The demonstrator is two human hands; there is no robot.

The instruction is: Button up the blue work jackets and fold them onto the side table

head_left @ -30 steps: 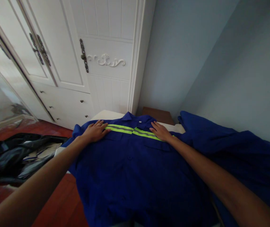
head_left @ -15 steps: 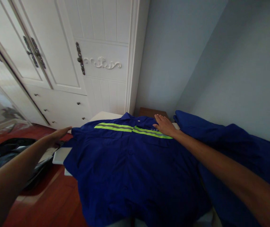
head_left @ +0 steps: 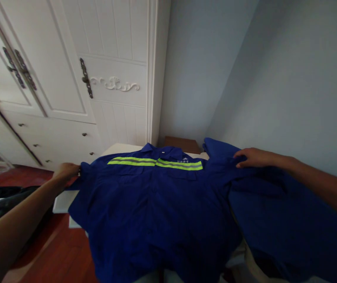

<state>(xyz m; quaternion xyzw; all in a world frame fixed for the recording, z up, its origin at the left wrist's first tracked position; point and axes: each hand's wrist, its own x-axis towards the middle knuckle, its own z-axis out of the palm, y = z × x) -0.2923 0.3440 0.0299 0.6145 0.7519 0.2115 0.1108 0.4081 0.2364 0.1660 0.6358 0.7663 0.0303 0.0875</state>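
Note:
A dark blue work shirt lies spread out front side up, its collar at the far end. A yellow-green reflective band with a grey stripe crosses its chest, and small white lettering shows above the band on the right. My left hand is closed on the end of the left-hand sleeve. With fingers and thumb pinched together, my right hand holds the right-hand sleeve, which is drawn out sideways. Under and beside that sleeve lies more blue cloth, partly covered by my forearm.
A white wardrobe with dark metal handles stands behind the shirt. Grey-blue walls meet in the corner, where a brown box-like thing sits. On the reddish wooden floor at left is a dark open bag or case.
My right hand has moved from lying flat on the shirt's chest to the right-hand sleeve and taken hold of it. The sleeve is now stretched outward. The view has shifted right.

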